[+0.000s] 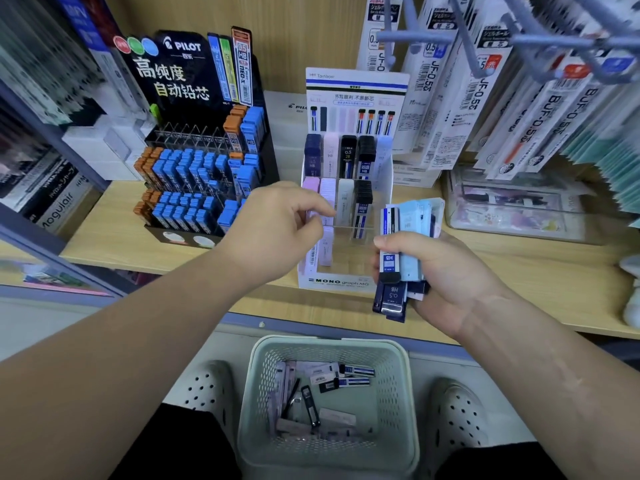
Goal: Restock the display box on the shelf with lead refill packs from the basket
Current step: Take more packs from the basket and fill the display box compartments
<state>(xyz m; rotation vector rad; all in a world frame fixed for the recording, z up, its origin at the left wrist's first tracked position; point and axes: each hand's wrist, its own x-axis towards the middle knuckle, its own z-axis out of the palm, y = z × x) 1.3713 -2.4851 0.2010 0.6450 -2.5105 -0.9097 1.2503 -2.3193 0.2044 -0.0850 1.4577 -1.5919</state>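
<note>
Hands are busy at the wooden shelf point(114, 233). A person's left hand point(273, 226) reaches to the white display box point(337, 284), with its fingers pinched together at the top of a pink lead refill pack point(325, 242) standing in a front slot. I cannot tell if the fingers really grip it or only touch it.

A person's right hand point(446, 282) is closed tight around a bunch of lead refill packs point(403, 251). Some are light blue, some white and black, and some dark blue. The bunch is held just in front of the box, on its right side.

More packs stand in rows inside the box, pink, white, black and dark blue ones.

Down low, between two white shoes, sits a pale green basket point(398, 410). A few packs lie loose on its bottom.

Left of the white box stands a black display rack point(204, 157) full of blue and orange packs.
</note>
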